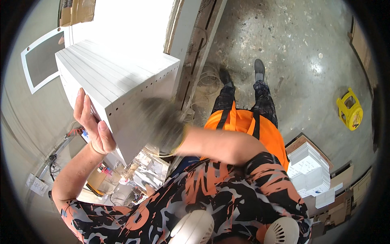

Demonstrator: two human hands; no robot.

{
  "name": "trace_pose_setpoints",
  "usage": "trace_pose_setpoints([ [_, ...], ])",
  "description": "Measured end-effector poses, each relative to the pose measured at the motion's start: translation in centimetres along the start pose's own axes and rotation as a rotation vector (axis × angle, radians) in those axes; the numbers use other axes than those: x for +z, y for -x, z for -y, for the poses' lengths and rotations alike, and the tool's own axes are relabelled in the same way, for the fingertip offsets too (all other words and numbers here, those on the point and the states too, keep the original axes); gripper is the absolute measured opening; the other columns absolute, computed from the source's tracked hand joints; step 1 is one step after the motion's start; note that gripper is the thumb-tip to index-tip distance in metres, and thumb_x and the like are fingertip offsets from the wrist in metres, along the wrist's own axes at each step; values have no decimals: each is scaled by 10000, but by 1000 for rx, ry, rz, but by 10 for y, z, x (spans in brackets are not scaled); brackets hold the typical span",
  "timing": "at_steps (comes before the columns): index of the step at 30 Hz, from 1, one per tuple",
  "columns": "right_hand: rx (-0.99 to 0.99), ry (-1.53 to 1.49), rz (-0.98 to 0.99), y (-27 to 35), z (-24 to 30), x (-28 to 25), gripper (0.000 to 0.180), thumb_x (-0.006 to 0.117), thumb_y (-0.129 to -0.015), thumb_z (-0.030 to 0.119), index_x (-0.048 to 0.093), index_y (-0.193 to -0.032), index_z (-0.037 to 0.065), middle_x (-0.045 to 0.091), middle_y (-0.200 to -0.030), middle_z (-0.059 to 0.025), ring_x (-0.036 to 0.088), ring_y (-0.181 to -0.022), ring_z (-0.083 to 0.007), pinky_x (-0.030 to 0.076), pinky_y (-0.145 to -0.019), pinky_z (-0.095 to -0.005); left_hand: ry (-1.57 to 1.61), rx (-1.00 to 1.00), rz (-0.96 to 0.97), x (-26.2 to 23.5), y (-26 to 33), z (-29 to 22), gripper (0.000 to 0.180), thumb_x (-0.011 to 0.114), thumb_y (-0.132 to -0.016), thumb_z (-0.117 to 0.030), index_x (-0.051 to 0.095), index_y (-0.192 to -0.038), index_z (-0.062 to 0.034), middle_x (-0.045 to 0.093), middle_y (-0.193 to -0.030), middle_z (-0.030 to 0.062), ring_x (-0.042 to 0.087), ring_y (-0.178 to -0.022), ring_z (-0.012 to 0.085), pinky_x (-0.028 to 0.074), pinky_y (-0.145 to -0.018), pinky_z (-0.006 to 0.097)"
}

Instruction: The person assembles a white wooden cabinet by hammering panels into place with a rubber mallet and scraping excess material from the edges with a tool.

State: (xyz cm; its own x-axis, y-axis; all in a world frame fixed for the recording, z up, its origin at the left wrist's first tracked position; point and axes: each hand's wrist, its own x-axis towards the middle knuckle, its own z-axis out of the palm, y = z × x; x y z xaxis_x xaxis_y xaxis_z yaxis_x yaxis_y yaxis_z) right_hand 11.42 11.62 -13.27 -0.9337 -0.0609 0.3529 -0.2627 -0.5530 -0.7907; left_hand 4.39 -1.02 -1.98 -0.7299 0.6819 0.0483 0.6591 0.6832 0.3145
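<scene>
A tall stack of white flat panels [130,118] stands at the left, with small round holes along one edge face. My bare left hand [92,122] lies against the stack's near left side, fingers stretched along the panels and thumb close to the corner. At the holed face is my right hand [164,126] in a dark grey glove, smeared by motion. Its fingers cannot be made out, nor whether anything is in them. My right forearm crosses in front of the orange apron [231,120].
Beyond the stack is a bright white surface [126,24], with a cardboard box [77,12] at its far corner. A yellow stool [349,109] stands on the concrete floor at right. White stacked pieces [308,168] sit at lower right. A cluttered bench [142,175] shows below the stack.
</scene>
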Motion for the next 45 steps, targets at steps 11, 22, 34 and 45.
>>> trace_pose_setpoints([
  [11, 71, 437, 119, -9, 5, -22, 398, 494, -957, 190, 465, -1267, -59, 537, -1220, -136, 511, -1086, -197, 436, -915, -323, 43, -29, 13, -1, 8, 5, 566, 324, -981, -227, 209, -1451, 67, 98, -1516, 219, 107, -1438, 314, 168, -1155, 428],
  [22, -51, 731, 346, -29, 20, -27, 482, 440, -991, 240, 371, -1368, -52, 443, -1396, -144, 456, -1251, -201, 408, -1019, -338, 28, 25, 17, -4, -4, 0, 557, 339, -955, -194, 247, -1418, 101, 131, -1503, 260, 142, -1421, 343, 137, -1154, 449],
  [34, 77, 31, 324, -17, 35, -33, 391, 474, -947, 198, 521, -1232, -65, 620, -1099, -156, 608, -1043, -203, 535, -844, -308, 29, -18, 29, -5, 3, -3, 581, 338, -933, -170, 216, -1428, 109, 95, -1507, 259, 97, -1436, 357, 124, -1161, 455],
  [45, 260, 1212, -41, 45, -72, -116, 495, 443, -950, 27, 314, -1427, -16, 531, -1263, -163, 593, -1000, -188, 517, -796, -321, -23, 11, 77, -9, 0, -5, 600, 324, -934, -208, 206, -1442, 88, 104, -1505, 254, 97, -1435, 339, 157, -1153, 444],
])
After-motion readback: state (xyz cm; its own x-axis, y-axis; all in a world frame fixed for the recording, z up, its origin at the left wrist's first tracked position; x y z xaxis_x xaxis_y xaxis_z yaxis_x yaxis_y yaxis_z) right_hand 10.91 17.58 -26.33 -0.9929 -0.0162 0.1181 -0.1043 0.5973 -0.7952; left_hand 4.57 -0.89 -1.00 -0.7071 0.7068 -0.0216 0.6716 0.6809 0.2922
